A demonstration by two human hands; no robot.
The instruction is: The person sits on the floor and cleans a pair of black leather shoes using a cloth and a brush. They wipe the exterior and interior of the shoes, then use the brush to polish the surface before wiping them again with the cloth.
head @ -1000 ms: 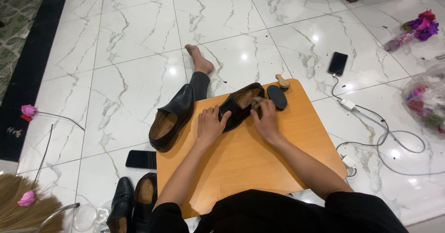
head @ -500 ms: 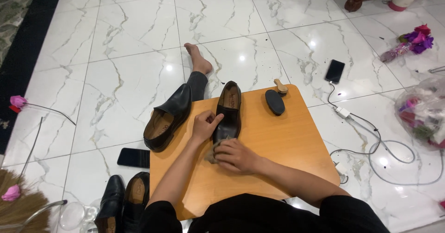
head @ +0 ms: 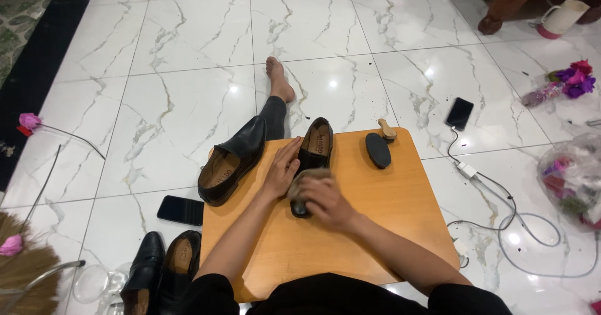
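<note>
Black shoe (head: 313, 155) stands on the orange counter (head: 350, 227), toe toward the person. Since half a second ago the right hand (head: 325, 199) has slid its brown cloth (head: 302, 180) up onto the toe, clenched around it. The left hand (head: 283, 166) lies open-fingered against the shoe's side. White marble floor (head: 188, 52) surrounds.

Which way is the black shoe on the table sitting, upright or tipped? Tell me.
Upright. The black shoe rests sole-down on the table, its opening facing up with the tan insole visible.
</note>
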